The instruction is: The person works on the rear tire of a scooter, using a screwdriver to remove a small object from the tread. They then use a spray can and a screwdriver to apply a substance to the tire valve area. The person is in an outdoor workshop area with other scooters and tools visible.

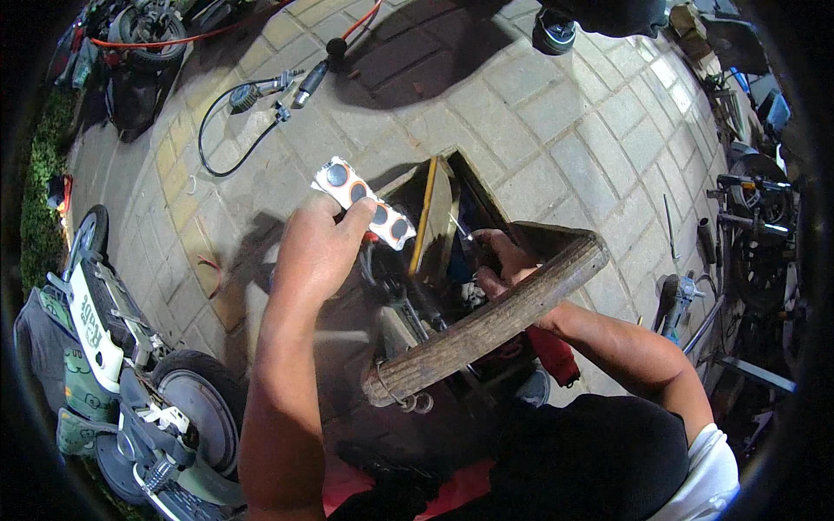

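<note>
My left hand (326, 238) pinches a strip of round rubber tire patches (368, 203), black discs with orange rims on a white backing, above the left side of a wooden toolbox. The toolbox (482, 319) has a thick, worn wooden bar across its top and metal rings at its lower left end. Under that bar my right hand (505, 257) reaches into the box, its fingers around a slim tool with a metal shaft (461, 228); bar and shadow partly hide them. Dark-handled tools (404, 303) lie inside, and a yellow strip (424, 218) runs along a divider.
A tire inflator gauge with a black hose (244, 98) lies on the paving beyond the box, near a red air line (361, 23). An electric scooter (98, 332) stands at left. Tools and wheel parts (756, 202) line the right. Another person's shoe (554, 32) is at the top.
</note>
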`<state>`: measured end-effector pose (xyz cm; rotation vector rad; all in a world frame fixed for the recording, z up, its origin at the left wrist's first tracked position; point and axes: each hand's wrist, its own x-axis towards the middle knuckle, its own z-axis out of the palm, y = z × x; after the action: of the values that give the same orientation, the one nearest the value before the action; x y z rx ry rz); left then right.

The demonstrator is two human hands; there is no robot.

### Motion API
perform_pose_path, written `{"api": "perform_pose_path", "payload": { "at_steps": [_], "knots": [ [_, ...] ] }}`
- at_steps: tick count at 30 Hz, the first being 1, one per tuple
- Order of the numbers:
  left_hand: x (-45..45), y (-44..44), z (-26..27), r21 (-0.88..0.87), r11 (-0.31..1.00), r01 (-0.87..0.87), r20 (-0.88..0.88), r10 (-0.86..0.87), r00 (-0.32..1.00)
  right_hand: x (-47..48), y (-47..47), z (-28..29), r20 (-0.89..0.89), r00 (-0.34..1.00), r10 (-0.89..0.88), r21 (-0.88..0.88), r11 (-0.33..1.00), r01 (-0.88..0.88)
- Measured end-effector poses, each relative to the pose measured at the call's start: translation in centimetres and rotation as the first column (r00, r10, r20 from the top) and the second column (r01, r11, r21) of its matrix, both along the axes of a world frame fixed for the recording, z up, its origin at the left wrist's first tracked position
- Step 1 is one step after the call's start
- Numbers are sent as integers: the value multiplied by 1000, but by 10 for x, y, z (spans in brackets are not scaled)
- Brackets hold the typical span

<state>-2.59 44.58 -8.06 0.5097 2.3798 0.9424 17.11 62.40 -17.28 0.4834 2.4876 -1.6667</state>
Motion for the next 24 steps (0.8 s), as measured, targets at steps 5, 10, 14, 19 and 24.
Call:
{"api": "perform_pose_path", "payload": {
  "at_steps": [5,10,14,19,24],
  "knots": [
    [2,-13,-12,-34,992,125,350,-105,931,-7,-6,10,6,999,-48,28,998,48],
    [2,-3,-38,-378,912,159,233,-72,970,-8,-9,18,66,997,33,-15,999,-32],
    [-11,-1,-26,-370,912,179,364,-34,931,4,-3,3,-25,999,20,0,1000,-20],
    [-6,29,-48,-526,812,253,272,-121,955,-10,-1,0,38,998,-40,56,998,38],
    [11,18,-77,-500,774,388,163,-357,920,-20,6,-22,30,998,-47,225,974,39]
  ]
}}
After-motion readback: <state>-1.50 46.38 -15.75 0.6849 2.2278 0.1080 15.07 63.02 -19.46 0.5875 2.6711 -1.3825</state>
